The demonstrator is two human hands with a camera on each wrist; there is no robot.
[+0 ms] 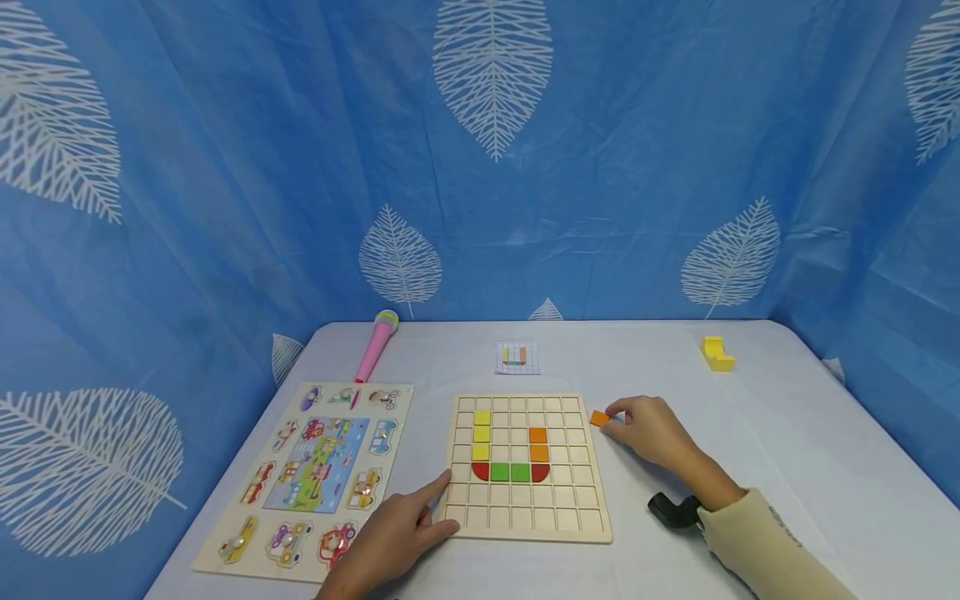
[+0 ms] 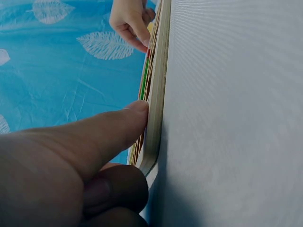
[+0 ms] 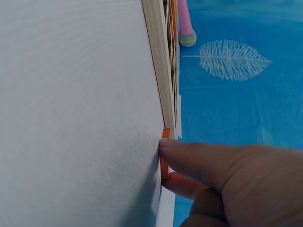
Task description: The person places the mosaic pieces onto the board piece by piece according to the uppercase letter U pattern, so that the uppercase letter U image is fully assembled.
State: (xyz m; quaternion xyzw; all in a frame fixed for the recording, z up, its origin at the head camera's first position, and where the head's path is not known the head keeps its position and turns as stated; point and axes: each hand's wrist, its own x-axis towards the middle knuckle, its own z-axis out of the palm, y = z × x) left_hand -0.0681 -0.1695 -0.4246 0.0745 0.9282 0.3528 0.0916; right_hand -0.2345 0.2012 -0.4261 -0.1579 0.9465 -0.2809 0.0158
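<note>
A wooden grid board (image 1: 480, 517) lies on the table with a U-shaped row of tiles. Yellow squares (image 1: 482, 434) form its left side, green squares (image 1: 510, 472) with a red rounded tile (image 1: 540, 473) at either end make the bottom, and two orange squares (image 1: 538, 444) stand on the right. Just off the board's upper right edge, my right hand (image 1: 651, 429) pinches a loose orange square tile (image 3: 164, 163) between thumb and finger. My left hand (image 1: 397, 533) touches the board's left edge with thumb and index finger; in the left wrist view a fingertip (image 2: 137, 106) rests against the rim.
A small printed pattern card (image 1: 517, 357) lies behind the board. Left of it are a vehicle peg puzzle (image 1: 300, 483) and a pink toy microphone (image 1: 377, 343). A yellow block (image 1: 717, 354) sits at the back right. Near my right wrist is a black object (image 1: 673, 510).
</note>
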